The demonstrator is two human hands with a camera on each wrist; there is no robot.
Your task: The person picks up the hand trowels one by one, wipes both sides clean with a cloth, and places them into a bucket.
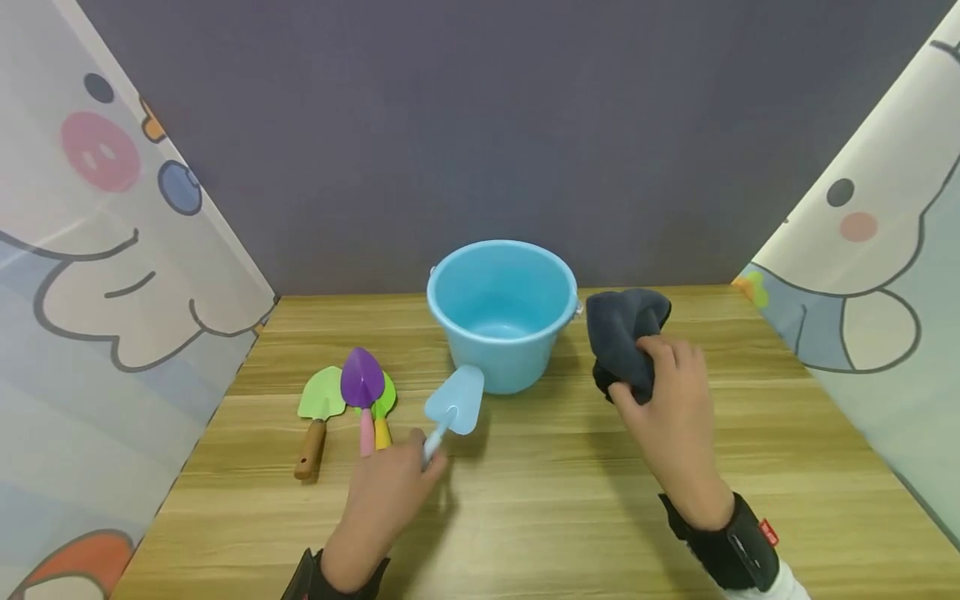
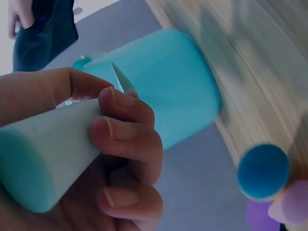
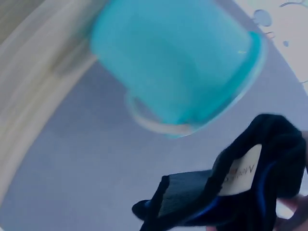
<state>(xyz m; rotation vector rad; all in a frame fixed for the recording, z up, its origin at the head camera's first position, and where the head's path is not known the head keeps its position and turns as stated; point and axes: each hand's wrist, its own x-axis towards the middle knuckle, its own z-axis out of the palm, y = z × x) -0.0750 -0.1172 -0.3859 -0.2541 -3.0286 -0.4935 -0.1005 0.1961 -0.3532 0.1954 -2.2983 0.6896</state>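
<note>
My left hand [image 1: 386,493] grips the handle of a light blue toy trowel [image 1: 457,402]. Its blade points up and away, in front of a blue bucket [image 1: 504,367]. In the left wrist view the fingers curl round the pale handle [image 2: 67,144], and the blade shows only as a thin edge. A dark grey cloth [image 1: 624,333], bunched up, is pinched between the thumb and fingers of my right hand [image 1: 675,421], to the right of the bucket. The right wrist view shows a white label [image 3: 243,172] on the cloth; most of that hand is hidden there.
Left of the bucket lie a green trowel [image 1: 322,393] with a brown handle, a purple trowel [image 1: 362,379] with a pink handle, and another green one [image 1: 385,398] with a yellow handle, partly covered. A dark panel [image 1: 495,125] stands behind the wooden table [image 1: 525,517].
</note>
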